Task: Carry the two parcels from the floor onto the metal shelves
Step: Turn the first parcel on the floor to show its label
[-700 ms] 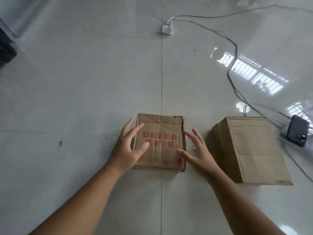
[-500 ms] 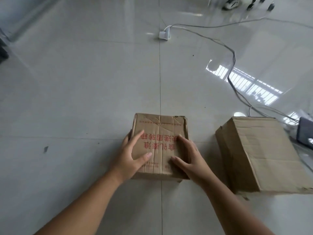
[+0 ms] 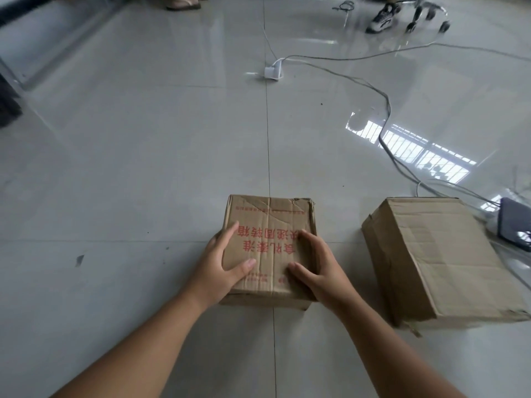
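Note:
A small cardboard parcel (image 3: 270, 225) with red printed characters on top sits on the grey tiled floor in front of me. My left hand (image 3: 219, 265) grips its left side, thumb lying across the top. My right hand (image 3: 314, 268) grips its right side the same way. A larger plain cardboard parcel (image 3: 439, 259) lies on the floor to the right, a short gap away, untouched. The metal shelves are not in view.
Grey cables (image 3: 385, 119) run across the floor from a white plug block (image 3: 273, 71) toward a dark device (image 3: 514, 225) beside the large parcel. A person's shoe (image 3: 380, 18) and chair castors (image 3: 425, 12) are at the far right; a sandal (image 3: 182, 4) is at the top.
Both hands went from hovering open beside the small parcel to closing on its two sides. The view has tilted up, showing more of the far floor.

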### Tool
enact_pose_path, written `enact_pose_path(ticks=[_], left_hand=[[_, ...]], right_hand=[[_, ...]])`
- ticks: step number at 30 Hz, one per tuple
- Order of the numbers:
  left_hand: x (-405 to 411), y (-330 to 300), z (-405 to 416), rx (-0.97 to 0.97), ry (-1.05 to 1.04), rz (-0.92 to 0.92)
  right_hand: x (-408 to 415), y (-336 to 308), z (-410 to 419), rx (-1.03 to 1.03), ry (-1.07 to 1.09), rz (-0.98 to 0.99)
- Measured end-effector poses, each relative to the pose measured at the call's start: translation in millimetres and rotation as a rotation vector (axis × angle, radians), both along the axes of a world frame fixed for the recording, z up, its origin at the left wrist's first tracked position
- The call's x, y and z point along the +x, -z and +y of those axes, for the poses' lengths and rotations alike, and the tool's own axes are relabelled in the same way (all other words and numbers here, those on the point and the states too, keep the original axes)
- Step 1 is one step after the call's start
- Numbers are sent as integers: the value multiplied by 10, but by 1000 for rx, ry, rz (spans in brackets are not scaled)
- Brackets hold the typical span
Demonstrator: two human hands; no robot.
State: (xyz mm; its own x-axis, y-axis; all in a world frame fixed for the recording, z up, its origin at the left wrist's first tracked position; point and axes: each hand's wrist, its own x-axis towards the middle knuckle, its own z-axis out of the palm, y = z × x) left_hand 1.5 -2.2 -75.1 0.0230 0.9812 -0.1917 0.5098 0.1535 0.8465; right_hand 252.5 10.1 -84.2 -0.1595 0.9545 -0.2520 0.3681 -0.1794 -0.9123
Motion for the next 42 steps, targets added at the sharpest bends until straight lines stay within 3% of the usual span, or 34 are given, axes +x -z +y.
enact_pose_path(ticks=[8,14,19,22,24,28,34,36,38,42], left_hand=[[33,12,-11,11,-26,-43],[42,-46,-37,35,-103,-261],[13,-227,9,111,-123,-387],[71,-334,33,45,-252,-630],[132,-409,42,-23,-267,-670],[149,-479,125,-98,-148,-632],[106,-524,111,66,-123,-622],[76,-517,92,64,-104,-550],[81,-470,38,46,-68,-360],[132,-237,-124,0,46,-102]], right_hand=[[-4,-32,-19,-37,4,12],[40,-111,-85,3,24,109],[232,-339,14,111,259,322],[297,-528,78,47,219,301],[290,-579,97,-20,180,290],[299,-611,170,-113,154,349],[360,-595,163,51,219,470],[385,-596,147,34,191,380],[414,-531,103,6,124,207],[396,-166,-85,-37,-129,-103]])
